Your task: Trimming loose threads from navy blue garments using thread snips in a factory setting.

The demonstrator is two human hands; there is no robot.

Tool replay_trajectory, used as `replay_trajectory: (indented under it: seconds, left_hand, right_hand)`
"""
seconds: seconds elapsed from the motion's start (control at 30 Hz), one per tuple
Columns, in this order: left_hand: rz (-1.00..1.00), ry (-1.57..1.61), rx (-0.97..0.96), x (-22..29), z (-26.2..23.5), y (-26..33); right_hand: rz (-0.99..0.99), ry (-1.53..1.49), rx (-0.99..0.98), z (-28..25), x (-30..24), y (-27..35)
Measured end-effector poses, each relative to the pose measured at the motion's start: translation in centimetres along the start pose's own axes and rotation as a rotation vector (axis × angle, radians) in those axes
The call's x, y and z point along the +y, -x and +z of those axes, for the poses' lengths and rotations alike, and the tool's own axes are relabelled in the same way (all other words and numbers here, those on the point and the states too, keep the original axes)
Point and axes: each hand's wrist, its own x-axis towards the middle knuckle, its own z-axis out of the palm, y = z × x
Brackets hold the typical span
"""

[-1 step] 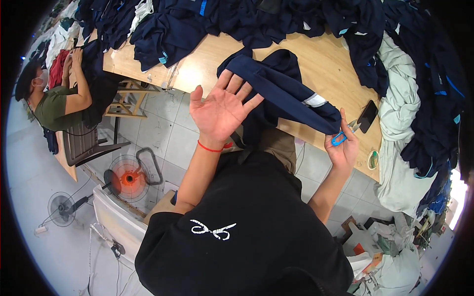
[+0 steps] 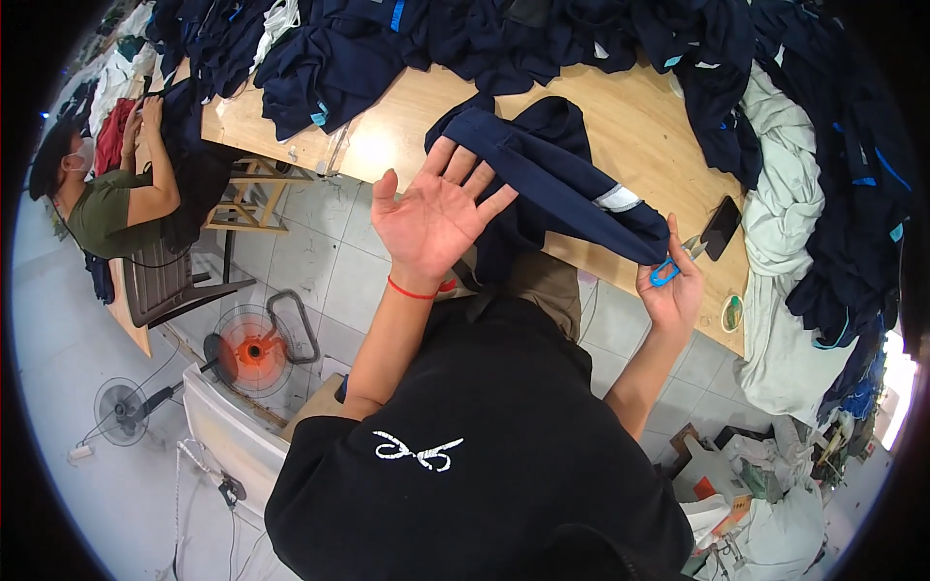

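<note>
My left hand (image 2: 436, 218) is spread flat, palm toward me, with a red string around the wrist. Its fingertips rest against a folded navy garment (image 2: 542, 165) that lies over the edge of the wooden table (image 2: 630, 116). The garment carries a pale grey band (image 2: 620, 198) near its lower end. My right hand (image 2: 673, 290) holds that end of the garment, with small blue-handled thread snips (image 2: 665, 272) gripped in its fingers.
Heaps of navy clothes (image 2: 465, 29) cover the far and right side of the table, beside pale green fabric (image 2: 785, 223). A black phone (image 2: 722, 228) and a tape roll (image 2: 731, 312) lie near my right hand. Another person (image 2: 107, 203) sits left. An orange fan (image 2: 252, 351) stands on the floor.
</note>
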Motion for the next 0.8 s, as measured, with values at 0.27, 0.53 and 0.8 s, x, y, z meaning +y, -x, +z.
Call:
replay_trajectory:
  seconds: [0.27,0.53,0.8]
  left_hand:
    - [0.020,-0.152,0.011,-0.7,0.5,0.7]
    - [0.020,-0.399,0.044,-0.9,0.8,0.6]
    - [0.173,-0.455,0.299,0.8,-1.2,-0.3]
  right_hand:
    - [-0.026,0.081,0.173,0.0,0.7,0.8]
    - [-0.046,0.110,0.185,-0.1,0.8,0.9]
    - [-0.067,0.004,-0.277,4.5,5.1,1.4]
